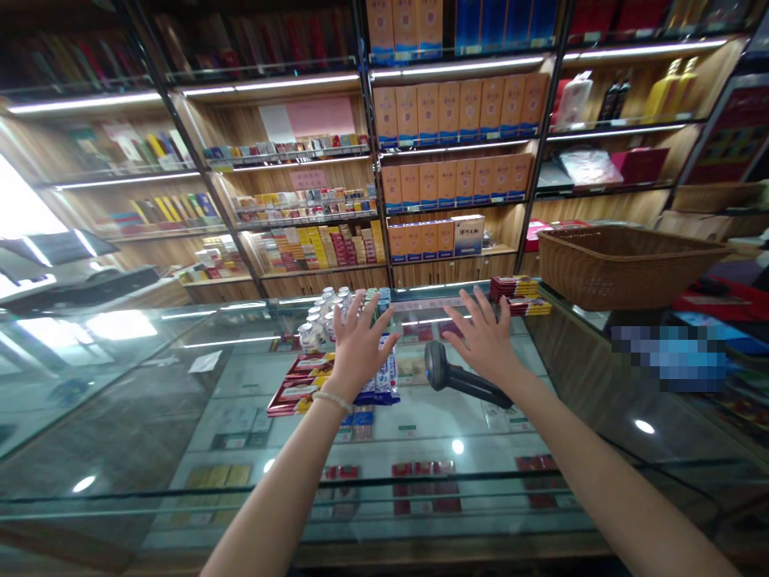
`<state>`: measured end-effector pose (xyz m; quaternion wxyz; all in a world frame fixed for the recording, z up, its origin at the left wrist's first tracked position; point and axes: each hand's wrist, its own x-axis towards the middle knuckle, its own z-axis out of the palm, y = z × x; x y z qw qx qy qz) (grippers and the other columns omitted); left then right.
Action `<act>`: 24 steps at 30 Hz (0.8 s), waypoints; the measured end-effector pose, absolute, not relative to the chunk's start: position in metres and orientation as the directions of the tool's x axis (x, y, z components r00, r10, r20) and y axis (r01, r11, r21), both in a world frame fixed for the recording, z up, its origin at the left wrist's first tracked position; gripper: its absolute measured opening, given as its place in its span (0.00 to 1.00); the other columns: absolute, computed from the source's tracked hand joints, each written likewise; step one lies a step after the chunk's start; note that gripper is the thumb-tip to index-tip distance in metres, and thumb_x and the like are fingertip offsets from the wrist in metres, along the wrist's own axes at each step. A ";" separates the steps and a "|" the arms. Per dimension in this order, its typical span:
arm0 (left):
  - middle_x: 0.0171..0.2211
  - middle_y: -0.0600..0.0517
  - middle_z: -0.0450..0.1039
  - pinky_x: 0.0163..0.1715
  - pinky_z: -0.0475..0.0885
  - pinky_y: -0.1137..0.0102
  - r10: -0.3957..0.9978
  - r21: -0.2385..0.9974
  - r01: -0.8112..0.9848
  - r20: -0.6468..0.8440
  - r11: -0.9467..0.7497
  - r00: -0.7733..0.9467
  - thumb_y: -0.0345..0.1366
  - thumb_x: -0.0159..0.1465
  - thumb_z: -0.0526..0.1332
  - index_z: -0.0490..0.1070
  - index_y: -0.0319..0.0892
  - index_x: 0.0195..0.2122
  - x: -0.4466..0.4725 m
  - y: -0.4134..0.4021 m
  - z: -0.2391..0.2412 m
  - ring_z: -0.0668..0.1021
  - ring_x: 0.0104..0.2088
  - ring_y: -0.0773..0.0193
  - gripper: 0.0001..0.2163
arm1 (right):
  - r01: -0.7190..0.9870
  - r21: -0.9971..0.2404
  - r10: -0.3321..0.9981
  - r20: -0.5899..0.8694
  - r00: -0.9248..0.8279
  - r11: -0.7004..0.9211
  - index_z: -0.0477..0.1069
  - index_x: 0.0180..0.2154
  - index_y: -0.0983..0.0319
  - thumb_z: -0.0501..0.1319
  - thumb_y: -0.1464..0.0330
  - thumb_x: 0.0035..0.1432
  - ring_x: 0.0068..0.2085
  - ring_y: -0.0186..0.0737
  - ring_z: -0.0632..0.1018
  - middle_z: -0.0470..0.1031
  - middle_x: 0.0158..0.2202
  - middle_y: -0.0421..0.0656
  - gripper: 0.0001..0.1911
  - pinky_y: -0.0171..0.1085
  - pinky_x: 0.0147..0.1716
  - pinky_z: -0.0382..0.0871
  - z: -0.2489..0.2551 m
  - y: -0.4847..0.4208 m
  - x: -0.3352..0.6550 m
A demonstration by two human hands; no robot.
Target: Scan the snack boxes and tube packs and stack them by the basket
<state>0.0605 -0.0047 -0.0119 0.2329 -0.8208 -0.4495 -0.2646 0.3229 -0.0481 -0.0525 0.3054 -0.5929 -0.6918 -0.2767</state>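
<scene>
At counter, two hands, one scanner

1. Scanner, middle of my counter: dark grey-black, blue spot.
2. Packs, left of centre: red and yellow, pale lettering.
3. Packet, just right of those: blue-and-white print, small red mark.
4. Cans, towards far edge: whitish, dark markings.
5. Bars, far right corner: dark red, yellow.
6. Basket, right of that corner: brown weave.
7. My bracelet: pale.

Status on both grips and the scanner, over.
Left grip open, empty. Right grip open, empty, near black scanner. Scanner on glass counter. Left grip partly blocks view of blue-and-white packet.
</scene>
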 end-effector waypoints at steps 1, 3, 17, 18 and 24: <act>0.74 0.46 0.60 0.75 0.39 0.38 0.618 -0.137 0.863 0.644 -0.487 0.451 0.49 0.73 0.59 0.72 0.54 0.66 0.059 -0.004 -0.016 0.55 0.77 0.43 0.22 | 0.990 0.025 0.652 0.750 -0.112 0.141 0.73 0.64 0.56 0.52 0.55 0.75 0.75 0.58 0.58 0.62 0.74 0.53 0.25 0.68 0.72 0.37 -0.054 -0.049 0.323; 0.74 0.47 0.61 0.75 0.39 0.38 0.625 -0.125 0.867 0.645 -0.483 0.441 0.49 0.72 0.59 0.72 0.54 0.66 0.056 -0.003 -0.022 0.55 0.77 0.43 0.22 | 0.990 0.030 0.656 0.746 -0.112 0.134 0.73 0.64 0.55 0.52 0.55 0.75 0.75 0.58 0.58 0.63 0.73 0.53 0.24 0.68 0.71 0.38 -0.055 -0.052 0.323; 0.74 0.48 0.60 0.73 0.44 0.35 0.676 -0.032 0.891 0.638 -0.454 0.368 0.50 0.72 0.59 0.73 0.55 0.65 0.050 -0.004 -0.025 0.57 0.76 0.40 0.22 | 0.990 0.029 0.662 0.741 -0.112 0.135 0.75 0.62 0.55 0.52 0.55 0.75 0.74 0.58 0.59 0.65 0.72 0.53 0.24 0.67 0.71 0.40 -0.056 -0.058 0.317; 0.74 0.47 0.60 0.73 0.44 0.35 0.679 -0.034 0.891 0.635 -0.453 0.370 0.50 0.72 0.59 0.73 0.55 0.65 0.050 -0.005 -0.025 0.57 0.76 0.40 0.22 | 0.990 0.030 0.666 0.737 -0.118 0.141 0.75 0.62 0.55 0.52 0.55 0.75 0.74 0.58 0.59 0.64 0.73 0.53 0.24 0.67 0.71 0.39 -0.055 -0.059 0.315; 0.76 0.49 0.57 0.74 0.42 0.36 0.683 -0.077 0.888 0.611 -0.453 0.401 0.50 0.72 0.58 0.71 0.55 0.67 0.046 -0.008 -0.015 0.54 0.77 0.41 0.23 | 0.979 0.049 0.687 0.706 -0.173 0.196 0.74 0.63 0.55 0.51 0.54 0.75 0.74 0.59 0.58 0.63 0.74 0.53 0.25 0.67 0.71 0.37 -0.048 -0.064 0.297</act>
